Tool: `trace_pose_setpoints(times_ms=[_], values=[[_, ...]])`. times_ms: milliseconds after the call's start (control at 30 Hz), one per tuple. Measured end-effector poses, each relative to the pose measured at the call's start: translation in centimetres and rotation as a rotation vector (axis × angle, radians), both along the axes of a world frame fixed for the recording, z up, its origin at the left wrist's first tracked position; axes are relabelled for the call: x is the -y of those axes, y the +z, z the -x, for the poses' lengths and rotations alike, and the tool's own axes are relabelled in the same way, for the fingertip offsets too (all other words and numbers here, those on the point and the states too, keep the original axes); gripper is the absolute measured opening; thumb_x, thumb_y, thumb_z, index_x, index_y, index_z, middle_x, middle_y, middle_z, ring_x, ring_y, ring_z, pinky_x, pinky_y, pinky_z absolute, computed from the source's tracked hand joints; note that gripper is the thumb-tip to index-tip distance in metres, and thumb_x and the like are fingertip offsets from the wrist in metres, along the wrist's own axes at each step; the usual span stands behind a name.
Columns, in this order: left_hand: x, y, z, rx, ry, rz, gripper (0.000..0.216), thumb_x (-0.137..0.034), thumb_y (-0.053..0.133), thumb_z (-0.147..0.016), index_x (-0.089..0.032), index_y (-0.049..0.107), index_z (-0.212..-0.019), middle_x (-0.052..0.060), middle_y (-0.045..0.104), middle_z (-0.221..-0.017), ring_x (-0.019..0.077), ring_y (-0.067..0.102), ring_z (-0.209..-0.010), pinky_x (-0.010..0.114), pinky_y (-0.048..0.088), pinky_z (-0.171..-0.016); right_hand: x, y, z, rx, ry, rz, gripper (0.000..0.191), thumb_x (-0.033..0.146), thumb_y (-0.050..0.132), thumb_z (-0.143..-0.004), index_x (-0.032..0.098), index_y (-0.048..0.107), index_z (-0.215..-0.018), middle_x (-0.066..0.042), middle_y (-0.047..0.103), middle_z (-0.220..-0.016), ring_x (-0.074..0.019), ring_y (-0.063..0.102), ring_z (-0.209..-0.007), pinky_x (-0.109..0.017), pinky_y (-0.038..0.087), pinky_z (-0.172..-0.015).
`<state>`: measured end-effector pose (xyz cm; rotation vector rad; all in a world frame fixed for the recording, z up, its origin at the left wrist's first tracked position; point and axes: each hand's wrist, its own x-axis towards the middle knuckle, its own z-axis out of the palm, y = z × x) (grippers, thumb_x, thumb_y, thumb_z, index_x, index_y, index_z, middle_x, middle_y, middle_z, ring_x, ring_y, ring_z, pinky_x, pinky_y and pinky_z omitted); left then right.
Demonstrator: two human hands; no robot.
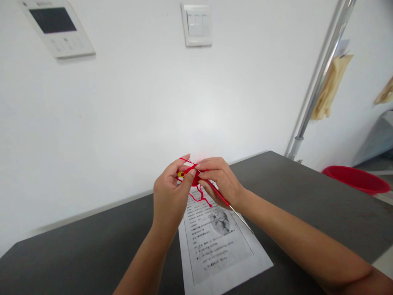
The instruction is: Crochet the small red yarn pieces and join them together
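Note:
Between my two hands is a small red crochet piece [195,180], partly covered by fingers, with a loose yarn tail dangling below it. My left hand [172,186] pinches the piece with the thumb in front, and a red strand runs up over its raised index finger. A yellow stitch marker [181,174] sits at the piece's left edge. My right hand [221,180] grips a crochet hook [218,193] with a red handle; its metal far end points down to the right. The hook's tip meets the piece, though the exact stitch is hidden by fingertips.
A printed sheet [215,262] with text and a picture lies on the dark table [98,254] below my hands. Behind stands a white wall with a switch [198,25] and an intercom panel [58,26]. At right are a metal pole [322,78], yellowish gloves [331,86] and a red basin [356,180].

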<state>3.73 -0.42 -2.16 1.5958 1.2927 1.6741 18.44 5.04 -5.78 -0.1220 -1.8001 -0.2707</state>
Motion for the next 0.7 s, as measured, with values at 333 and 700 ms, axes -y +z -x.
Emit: trace_pose_setpoints(times_ms=[333, 700], values=[[-1.1, 0.8, 2.8, -0.490, 0.073, -0.197, 0.024, -0.020, 0.063, -0.085, -0.015, 0.075, -0.105, 0.007, 0.077, -0.095, 0.0215, 0.069, -0.091, 0.034, 0.053, -0.084, 3.0, 3.8, -2.4, 0.166, 0.071, 0.581, 0.012, 0.017, 0.059, -0.095, 0.016, 0.070, -0.099, -0.007, 0.075, -0.093, -0.0177, 0.070, -0.086, -0.031, 0.054, -0.079], [-0.9, 1.1, 3.1, 0.041, -0.340, 0.162, 0.024, -0.025, 0.079, -0.072, -0.020, 0.079, -0.095, 0.000, 0.072, -0.076, 0.0164, 0.067, -0.073, 0.029, 0.052, -0.072, 0.9, 3.6, -2.9, -0.119, 0.783, 1.246, 0.020, 0.034, 0.078, -0.082, 0.015, 0.072, -0.081, -0.005, 0.077, -0.079, -0.0158, 0.074, -0.070, -0.030, 0.062, -0.069]])
